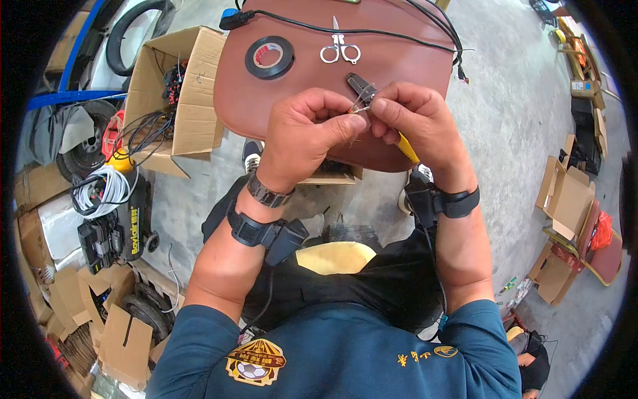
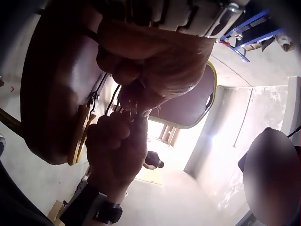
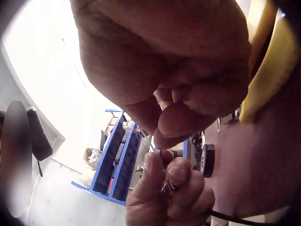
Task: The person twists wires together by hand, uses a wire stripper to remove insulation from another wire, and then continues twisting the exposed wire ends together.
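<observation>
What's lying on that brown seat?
Black tape, scissors, black cables and a yellow-handled tool. The right hand partly covers the tool; anything beneath that hand or the left hand is hidden.

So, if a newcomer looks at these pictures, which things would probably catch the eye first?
Probably the two hands in the middle of the head view: the left hand and the right hand pinch thin wires above a reddish-brown seat. Next, perhaps, the silvery scissors and black tape roll lying farther back on it, and the bright yellow handle beside the right hand.
</observation>
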A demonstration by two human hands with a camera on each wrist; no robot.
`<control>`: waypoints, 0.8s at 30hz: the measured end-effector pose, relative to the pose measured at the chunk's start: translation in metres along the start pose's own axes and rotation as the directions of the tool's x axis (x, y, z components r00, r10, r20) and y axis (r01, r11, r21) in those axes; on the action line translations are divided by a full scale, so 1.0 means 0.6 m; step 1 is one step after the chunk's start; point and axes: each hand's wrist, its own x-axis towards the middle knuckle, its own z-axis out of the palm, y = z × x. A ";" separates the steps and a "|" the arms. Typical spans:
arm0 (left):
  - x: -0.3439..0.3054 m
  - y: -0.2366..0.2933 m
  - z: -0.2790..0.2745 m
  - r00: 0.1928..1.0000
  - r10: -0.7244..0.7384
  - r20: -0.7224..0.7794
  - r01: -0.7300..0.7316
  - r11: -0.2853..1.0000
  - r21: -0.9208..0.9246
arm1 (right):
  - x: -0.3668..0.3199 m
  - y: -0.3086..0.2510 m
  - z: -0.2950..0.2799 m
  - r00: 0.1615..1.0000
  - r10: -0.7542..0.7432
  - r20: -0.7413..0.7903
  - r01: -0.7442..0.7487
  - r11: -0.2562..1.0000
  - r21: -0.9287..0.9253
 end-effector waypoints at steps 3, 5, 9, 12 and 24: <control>0.001 0.000 0.001 1.000 -0.014 0.002 0.014 1.000 0.000 | -0.002 0.004 0.004 0.994 -0.109 -0.020 0.108 0.992 -0.072; 0.001 0.007 -0.005 0.995 -0.095 0.021 0.095 0.995 -0.023 | -0.004 0.004 0.008 0.985 -0.168 -0.035 0.161 0.976 -0.144; 0.006 -0.002 -0.014 0.987 -0.125 0.100 0.143 0.968 -0.205 | -0.005 0.002 0.011 0.971 -0.236 -0.041 0.224 0.955 -0.194; 0.007 -0.002 -0.016 0.981 -0.129 0.146 0.164 0.952 -0.260 | -0.004 0.009 0.010 0.955 -0.292 -0.060 0.272 0.937 -0.220; 0.005 -0.001 -0.012 0.990 -0.130 0.061 0.140 0.970 -0.199 | 0.002 0.002 0.016 0.963 -0.234 -0.136 0.239 0.971 0.018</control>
